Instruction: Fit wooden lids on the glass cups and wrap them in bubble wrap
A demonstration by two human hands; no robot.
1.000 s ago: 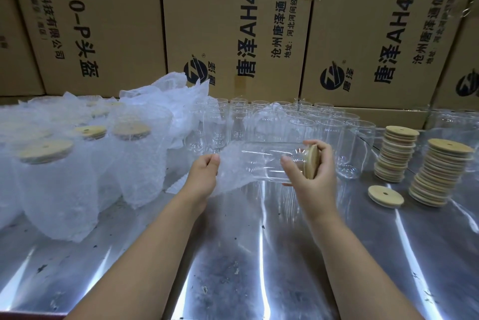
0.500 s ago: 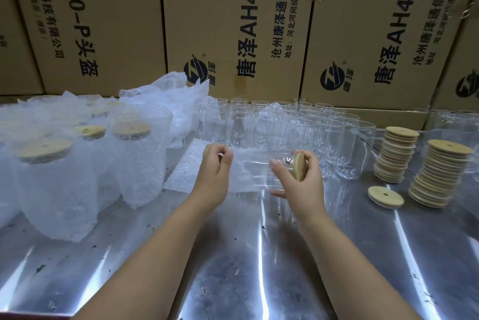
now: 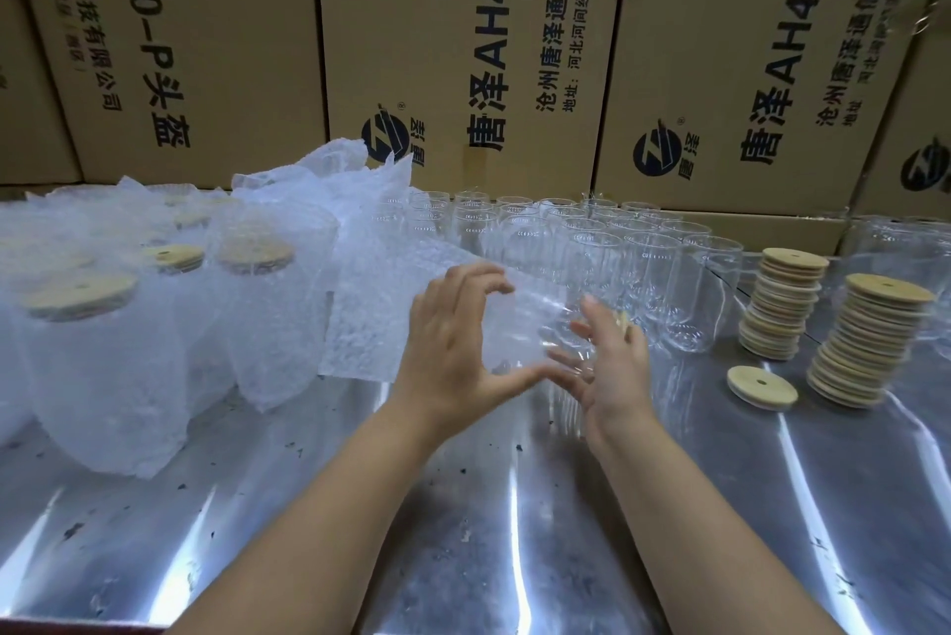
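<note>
A glass cup [image 3: 540, 325] lies on its side near the middle of the desk [image 3: 463, 531], its wooden lid [image 3: 623, 321] facing right. The left hand [image 3: 453, 351] curls over the cup's base end, thumb underneath. The right hand [image 3: 612, 367], blurred, rests against the lid end with its fingers straight. A bubble wrap sheet [image 3: 370, 325] lies under and left of the cup. Empty glasses [image 3: 643, 264] stand behind, toward the far edge. Two lid stacks [image 3: 782, 310] and a loose lid [image 3: 761, 387] sit toward the right edge, and wrapped cups [image 3: 103, 351] crowd the left.
</note>
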